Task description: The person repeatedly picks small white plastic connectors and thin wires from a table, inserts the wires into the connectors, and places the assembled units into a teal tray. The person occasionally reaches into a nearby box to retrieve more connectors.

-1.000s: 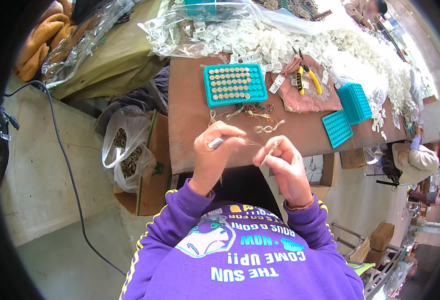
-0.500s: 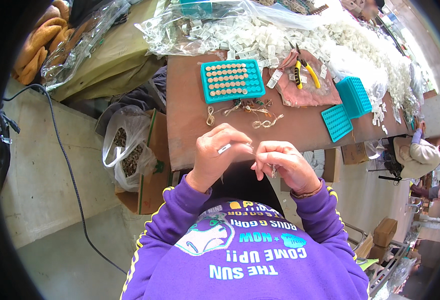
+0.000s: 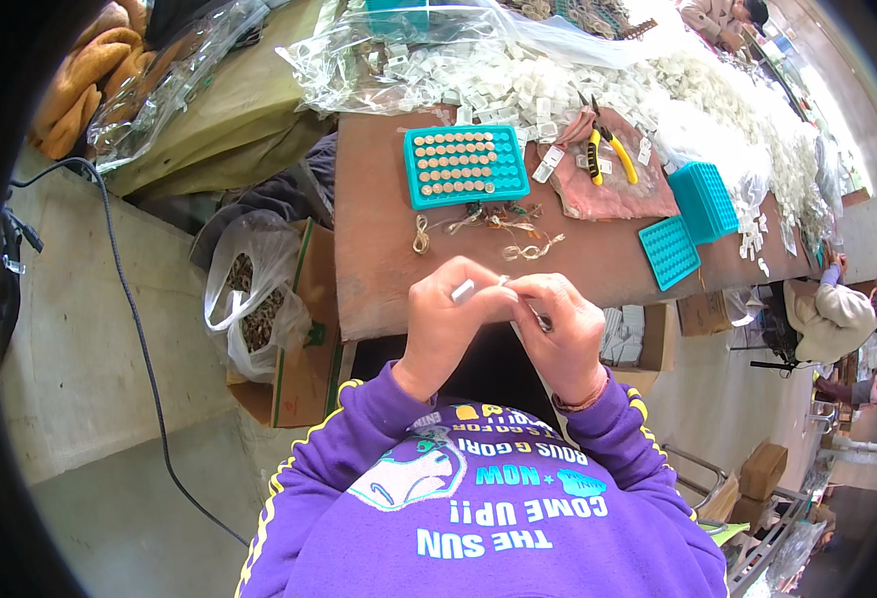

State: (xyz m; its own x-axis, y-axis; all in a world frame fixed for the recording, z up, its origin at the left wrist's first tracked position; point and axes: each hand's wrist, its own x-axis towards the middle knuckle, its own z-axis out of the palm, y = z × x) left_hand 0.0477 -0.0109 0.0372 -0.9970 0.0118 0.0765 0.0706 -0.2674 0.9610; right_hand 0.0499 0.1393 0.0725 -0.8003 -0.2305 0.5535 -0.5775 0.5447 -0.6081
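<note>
Table (image 3: 378, 234) runs across in front of me. Pile (image 3: 528, 85) of small clear-white parts covers its far side. Carton (image 3: 304, 329) with a clear bag (image 3: 297, 339) in front of it is on the floor to my left; a second carton (image 3: 663, 339) of white stuff sits right, below the edge. Pink cloth (image 3: 603, 204) is down near the pile. Teal stack (image 3: 705, 204) of trays just right of it, flat tray (image 3: 670, 254) beside that. Disc tray (image 3: 514, 184) left of the cloth, discs in rows. My left hand (image 3: 438, 317) and right hand (image 3: 566, 324) meet at the near edge, fingertips together, both narrow. Pliers (image 3: 618, 154), yellow handles, lie on the cloth. Cord coils (image 3: 530, 249) are just ahead of my hands. White piece (image 3: 462, 292) is tucked in my left. Pale bit (image 3: 505, 281) pinched between both sets of fingertips; too small to identify.
</note>
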